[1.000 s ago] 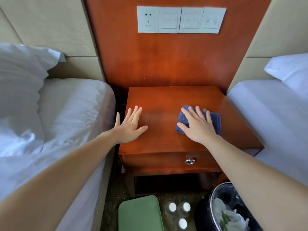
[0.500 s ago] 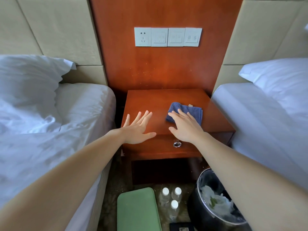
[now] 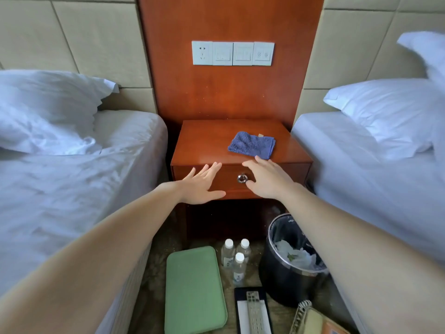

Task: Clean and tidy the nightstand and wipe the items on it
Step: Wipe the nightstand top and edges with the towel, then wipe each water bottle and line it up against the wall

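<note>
Both hands are spread and hold nothing at the front edge of the nightstand (image 3: 204,141). The left hand (image 3: 202,183) is before the drawer left of the metal knob (image 3: 242,178), and the right hand (image 3: 267,179) reaches toward the blue cloth (image 3: 251,144), though I cannot tell whether it touches. The cloth lies on the right half of the glossy wooden top. Two white beds (image 3: 72,179) flank the stand closely, and a green tray (image 3: 195,290), three bottles (image 3: 237,254) and a waste bin (image 3: 284,280) crowd the floor before it.
</note>
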The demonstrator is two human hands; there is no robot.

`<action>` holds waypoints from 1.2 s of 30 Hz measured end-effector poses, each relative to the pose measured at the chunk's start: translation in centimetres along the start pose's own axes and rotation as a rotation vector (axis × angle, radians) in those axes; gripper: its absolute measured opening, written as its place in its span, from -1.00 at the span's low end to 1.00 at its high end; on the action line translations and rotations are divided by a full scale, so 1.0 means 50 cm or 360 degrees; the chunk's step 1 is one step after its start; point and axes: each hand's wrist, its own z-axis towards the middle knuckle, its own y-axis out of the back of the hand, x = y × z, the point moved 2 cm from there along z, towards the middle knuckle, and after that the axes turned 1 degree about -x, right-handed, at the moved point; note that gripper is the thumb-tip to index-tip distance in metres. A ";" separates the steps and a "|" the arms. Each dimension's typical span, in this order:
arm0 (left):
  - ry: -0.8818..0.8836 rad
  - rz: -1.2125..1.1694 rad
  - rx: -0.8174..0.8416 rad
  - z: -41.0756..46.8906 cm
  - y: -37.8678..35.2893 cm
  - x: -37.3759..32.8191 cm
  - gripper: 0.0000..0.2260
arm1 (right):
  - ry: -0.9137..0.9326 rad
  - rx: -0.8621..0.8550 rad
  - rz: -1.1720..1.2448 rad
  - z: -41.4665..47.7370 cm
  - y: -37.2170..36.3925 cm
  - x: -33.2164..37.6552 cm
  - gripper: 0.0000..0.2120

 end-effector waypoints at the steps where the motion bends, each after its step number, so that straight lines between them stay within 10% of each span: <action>1: -0.0008 -0.0015 0.0030 -0.010 -0.012 -0.008 -0.27 | -0.0018 0.0005 -0.0005 -0.011 -0.009 -0.003 -0.47; 36: 0.0288 -0.0585 0.0714 0.202 -0.524 0.190 -0.30 | -0.0127 0.0713 -0.0135 0.133 -0.582 -0.032 -0.59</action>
